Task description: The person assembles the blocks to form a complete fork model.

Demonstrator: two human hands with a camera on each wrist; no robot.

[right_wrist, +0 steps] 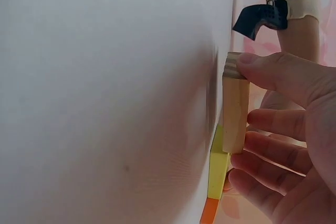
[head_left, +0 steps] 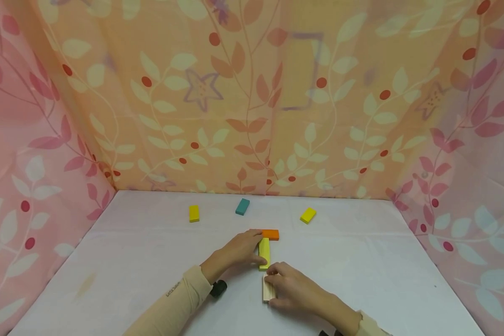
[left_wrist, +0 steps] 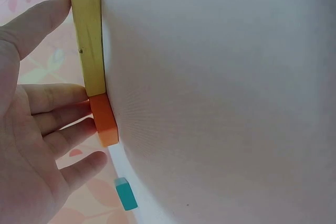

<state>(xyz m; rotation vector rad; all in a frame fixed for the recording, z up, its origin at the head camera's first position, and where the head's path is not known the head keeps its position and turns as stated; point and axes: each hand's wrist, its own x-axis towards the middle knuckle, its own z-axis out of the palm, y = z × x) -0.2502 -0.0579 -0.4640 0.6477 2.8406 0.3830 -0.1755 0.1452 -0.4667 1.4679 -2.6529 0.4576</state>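
A long yellow block points away from me, its far end meeting an orange block that lies crosswise. My left hand is along their left side; the thumb touches the yellow block by its near end, and the extended fingers reach the joint and the orange block. Just nearer, my right hand grips a plain wooden block, thumb at its near end and fingertips toward its far end. This block is roughly in line with the yellow one, with a shadow on the cloth beside it.
Farther back on the white cloth lie a yellow block at left, a teal block in the middle and another yellow block at right. Patterned curtains enclose the back and sides. A black camera piece hangs under the left wrist.
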